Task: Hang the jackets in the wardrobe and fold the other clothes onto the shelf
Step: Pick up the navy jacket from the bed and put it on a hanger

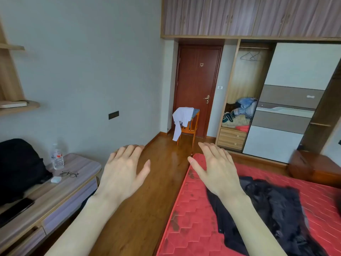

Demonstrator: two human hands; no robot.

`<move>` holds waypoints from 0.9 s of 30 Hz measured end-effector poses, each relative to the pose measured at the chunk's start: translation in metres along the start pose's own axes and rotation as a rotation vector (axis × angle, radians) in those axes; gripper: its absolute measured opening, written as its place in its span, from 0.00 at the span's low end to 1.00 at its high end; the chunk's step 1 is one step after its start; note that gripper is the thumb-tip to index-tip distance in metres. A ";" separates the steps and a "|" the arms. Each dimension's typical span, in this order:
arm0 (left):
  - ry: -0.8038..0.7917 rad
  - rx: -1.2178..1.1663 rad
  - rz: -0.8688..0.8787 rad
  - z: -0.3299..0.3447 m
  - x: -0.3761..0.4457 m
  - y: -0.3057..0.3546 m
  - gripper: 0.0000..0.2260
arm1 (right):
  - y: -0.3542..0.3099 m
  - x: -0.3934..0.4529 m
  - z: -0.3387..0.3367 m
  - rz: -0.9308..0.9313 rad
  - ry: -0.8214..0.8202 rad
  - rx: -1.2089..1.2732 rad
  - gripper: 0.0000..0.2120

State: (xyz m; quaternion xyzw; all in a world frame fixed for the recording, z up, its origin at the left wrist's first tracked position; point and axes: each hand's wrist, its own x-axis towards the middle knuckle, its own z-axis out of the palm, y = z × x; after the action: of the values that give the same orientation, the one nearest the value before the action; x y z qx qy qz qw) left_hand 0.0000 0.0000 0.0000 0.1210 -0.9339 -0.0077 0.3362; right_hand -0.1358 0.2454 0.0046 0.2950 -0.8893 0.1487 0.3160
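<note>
My left hand [123,169] and my right hand [215,169] are both held out in front of me, palms down, fingers spread, holding nothing. A black jacket [273,209] lies crumpled on the red mattress [186,218], just right of my right forearm. A white garment [181,117] hangs over the orange wooden chair [192,126] by the door. The open wardrobe [245,80] shows bare wire hangers [251,56] on its rail and a pile of mixed clothes [238,113] on the shelf above two drawers.
A desk [55,191] at my left carries a black bag [18,167], a water bottle [57,157], glasses [69,174] and a phone [14,209]. Wooden floor runs between desk and mattress toward a closed brown door [197,85]. A brown box [311,169] sits past the bed.
</note>
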 end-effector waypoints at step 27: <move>-0.031 -0.041 0.024 0.189 0.242 -0.143 0.24 | -0.007 0.242 0.227 0.069 -0.032 -0.006 0.33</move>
State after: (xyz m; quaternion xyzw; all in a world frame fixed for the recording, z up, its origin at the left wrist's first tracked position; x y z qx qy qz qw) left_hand -0.2676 -0.2072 -0.0081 0.1025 -0.9401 -0.0247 0.3243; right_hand -0.3905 0.0334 -0.0092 0.2654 -0.9043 0.1525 0.2974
